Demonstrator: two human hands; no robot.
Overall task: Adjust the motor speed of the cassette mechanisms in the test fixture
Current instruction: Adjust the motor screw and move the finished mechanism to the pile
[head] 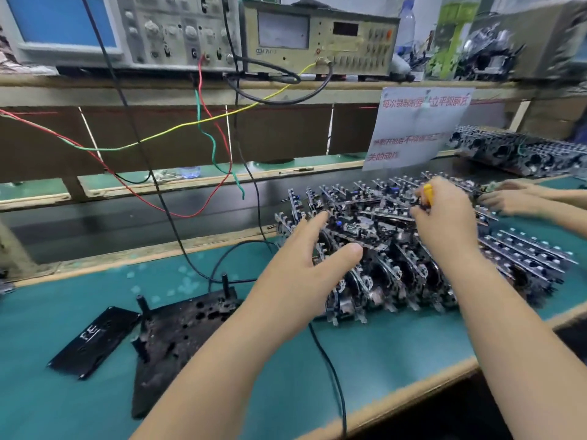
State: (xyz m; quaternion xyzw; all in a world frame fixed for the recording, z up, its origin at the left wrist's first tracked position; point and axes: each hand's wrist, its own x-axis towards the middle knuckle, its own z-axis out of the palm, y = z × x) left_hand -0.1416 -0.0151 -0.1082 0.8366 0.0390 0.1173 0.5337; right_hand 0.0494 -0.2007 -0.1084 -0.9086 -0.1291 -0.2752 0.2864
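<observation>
Left hand (313, 249) reaches out over the near left end of the pile of cassette mechanisms (413, 249), fingers spread and mostly straight, holding nothing; fingertips at or just above the top units, contact hard to tell. Right hand (444, 217) is curled around a small yellow-handled screwdriver (428, 193), held above the far middle of the pile; the tip is hidden, so cannot tell if it sits on anything.

The mechanisms are stacked in tilted rows on the green mat (381, 360), right of centre. A second batch (521, 150) lies further back on the right, near a paper sign (419, 128).

The test fixture (184, 328), a dark plate with upright pins, lies on the mat to the left of the pile, well apart from both hands. No mechanism is seated on it. A black cable runs from it toward the shelf, where an oscilloscope (120, 27) and a beige meter (317, 36) stand. A flat black cassette (95, 341) lies just left of the fixture.

Another person's hands (514, 198) work at the far right edge of the pile.

Progress, as a judgement: this looks like the pick-up step for a unit. Nothing is loaded, so the adjustment for this unit is still ahead: take one from the pile, seat it on the pins, turn the trimmer with the screwdriver, check the meter. Cannot tell which units in the pile are already adjusted.
</observation>
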